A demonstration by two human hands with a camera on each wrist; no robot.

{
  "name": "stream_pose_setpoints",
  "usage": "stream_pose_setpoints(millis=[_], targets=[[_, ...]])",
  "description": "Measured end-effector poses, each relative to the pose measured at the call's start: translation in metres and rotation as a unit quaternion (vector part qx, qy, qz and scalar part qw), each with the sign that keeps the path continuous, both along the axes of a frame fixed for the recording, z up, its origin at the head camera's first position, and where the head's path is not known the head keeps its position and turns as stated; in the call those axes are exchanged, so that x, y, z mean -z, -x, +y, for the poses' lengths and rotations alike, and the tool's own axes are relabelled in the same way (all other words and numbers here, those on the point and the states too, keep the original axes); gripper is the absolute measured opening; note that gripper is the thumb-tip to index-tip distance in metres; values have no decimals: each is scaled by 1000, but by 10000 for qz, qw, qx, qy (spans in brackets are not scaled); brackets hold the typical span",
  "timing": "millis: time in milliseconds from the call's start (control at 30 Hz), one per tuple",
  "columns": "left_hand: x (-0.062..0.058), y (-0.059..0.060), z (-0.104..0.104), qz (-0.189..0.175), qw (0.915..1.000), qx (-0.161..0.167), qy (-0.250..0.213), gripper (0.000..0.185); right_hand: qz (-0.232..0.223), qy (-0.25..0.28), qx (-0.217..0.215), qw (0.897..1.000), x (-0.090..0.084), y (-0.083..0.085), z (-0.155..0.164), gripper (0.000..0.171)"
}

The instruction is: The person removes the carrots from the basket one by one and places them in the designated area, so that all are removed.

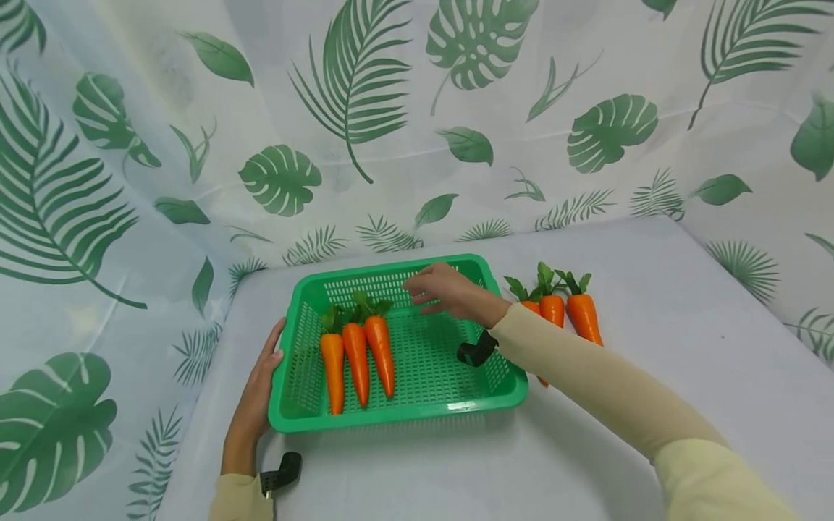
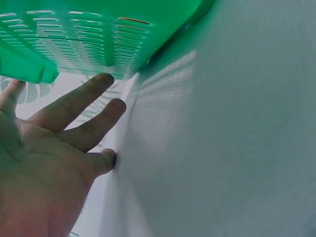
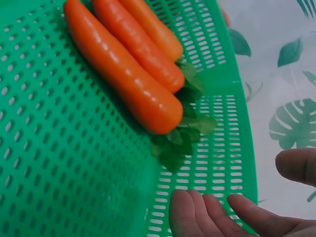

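Observation:
A green plastic basket (image 1: 391, 417) with slotted walls holds three orange carrots (image 1: 355, 362) side by side in its left half, leafy tops toward the far wall. My left hand (image 1: 257, 383) rests against the basket's left side, thumb at the rim. In the left wrist view its fingers (image 2: 74, 106) are straight and spread beside the outer wall. Over the far right part of the basket hovers my right hand (image 1: 452, 289), fingers loosely bent and holding nothing. From the right wrist, the carrots (image 3: 126, 74) lie beyond its fingertips (image 3: 182, 210).
Right of the basket, three more carrots (image 1: 584, 318) lie on the white tabletop (image 1: 677, 289), partly hidden by my right forearm (image 1: 586, 383). White curtains (image 1: 391, 181) with green leaf prints stand behind and beside the table. A small black camera (image 1: 478, 349) is strapped at the right wrist.

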State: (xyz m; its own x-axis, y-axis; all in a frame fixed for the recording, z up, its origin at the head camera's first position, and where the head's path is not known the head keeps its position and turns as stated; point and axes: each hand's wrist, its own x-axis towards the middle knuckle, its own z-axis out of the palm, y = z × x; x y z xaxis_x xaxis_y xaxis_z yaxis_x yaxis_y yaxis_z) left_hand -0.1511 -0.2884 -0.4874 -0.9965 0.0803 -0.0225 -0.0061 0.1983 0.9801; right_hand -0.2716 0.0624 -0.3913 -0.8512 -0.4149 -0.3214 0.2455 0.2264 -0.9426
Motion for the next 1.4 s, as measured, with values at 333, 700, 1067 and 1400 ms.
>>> stream_pose_setpoints(millis=[333, 700, 1067, 1400], targets=[[-1, 0, 0, 64, 10000, 11, -40, 58, -145, -46, 10, 9999, 10, -3, -18, 44], [1, 0, 1, 30, 10000, -53, -19, 58, -401, -110, 13, 9991, 22, -3, -37, 38], [-2, 0, 1, 6, 10000, -20, 32, 57, -544, -142, -34, 9984, 31, -6, -45, 37], [-1, -2, 2, 35, 10000, -4, 59, 58, -617, -54, -82, 9980, 35, -11, -55, 32]])
